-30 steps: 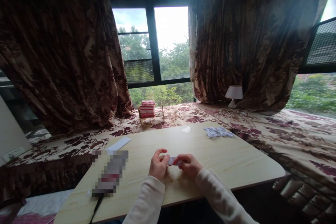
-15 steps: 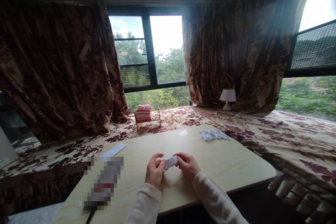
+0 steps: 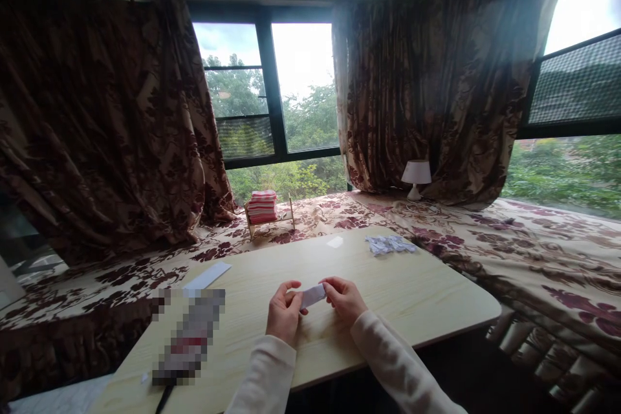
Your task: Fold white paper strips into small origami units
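Pinching a small white paper strip (image 3: 312,295) between them, the left hand (image 3: 283,312) and right hand (image 3: 345,298) sit low in the centre of the frame, fingertips closed on its opposite ends just above the pale wooden table (image 3: 427,297). Further up the table, right of centre, lies a pile of folded paper pieces (image 3: 389,244). A long white strip (image 3: 207,275) lies at the table's left edge, above a blurred-out object (image 3: 187,336).

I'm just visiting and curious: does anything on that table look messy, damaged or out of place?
Nothing stands out. Both hands, left hand and right hand, pinch a small white paper slip over the wooden table. A loose pile of paper bits lies near the far edge.
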{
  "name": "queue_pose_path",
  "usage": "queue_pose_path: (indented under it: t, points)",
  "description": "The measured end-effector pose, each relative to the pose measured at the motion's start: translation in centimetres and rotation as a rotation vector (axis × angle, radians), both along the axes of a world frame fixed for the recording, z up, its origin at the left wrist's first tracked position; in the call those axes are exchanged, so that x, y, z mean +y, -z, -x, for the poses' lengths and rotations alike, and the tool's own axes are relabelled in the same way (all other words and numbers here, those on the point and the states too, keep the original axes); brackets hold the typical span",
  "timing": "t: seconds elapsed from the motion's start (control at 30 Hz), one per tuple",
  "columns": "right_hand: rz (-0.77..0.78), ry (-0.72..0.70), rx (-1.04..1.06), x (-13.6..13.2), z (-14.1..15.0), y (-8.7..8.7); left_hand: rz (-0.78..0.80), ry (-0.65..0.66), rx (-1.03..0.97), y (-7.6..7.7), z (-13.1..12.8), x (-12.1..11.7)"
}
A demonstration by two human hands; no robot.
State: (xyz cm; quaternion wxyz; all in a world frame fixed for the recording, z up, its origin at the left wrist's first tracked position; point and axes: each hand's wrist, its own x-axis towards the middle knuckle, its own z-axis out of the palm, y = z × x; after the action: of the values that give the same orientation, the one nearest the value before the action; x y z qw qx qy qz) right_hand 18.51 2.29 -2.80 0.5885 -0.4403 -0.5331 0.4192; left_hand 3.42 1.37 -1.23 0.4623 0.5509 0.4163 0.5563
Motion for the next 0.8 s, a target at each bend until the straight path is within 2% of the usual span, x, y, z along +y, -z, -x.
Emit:
queue_pose_path:
  t: [0.47, 0.8]
  points:
    - [-0.014, -0.021, -0.004, -0.23, 0.17, -0.21, -0.024, 0.014, 0.025, -0.15, -0.17, -0.27]
    - [-0.031, -0.034, -0.016, -0.41, 0.01, -0.36, -0.022, 0.065, 0.056, 0.47, -0.06, 0.25]
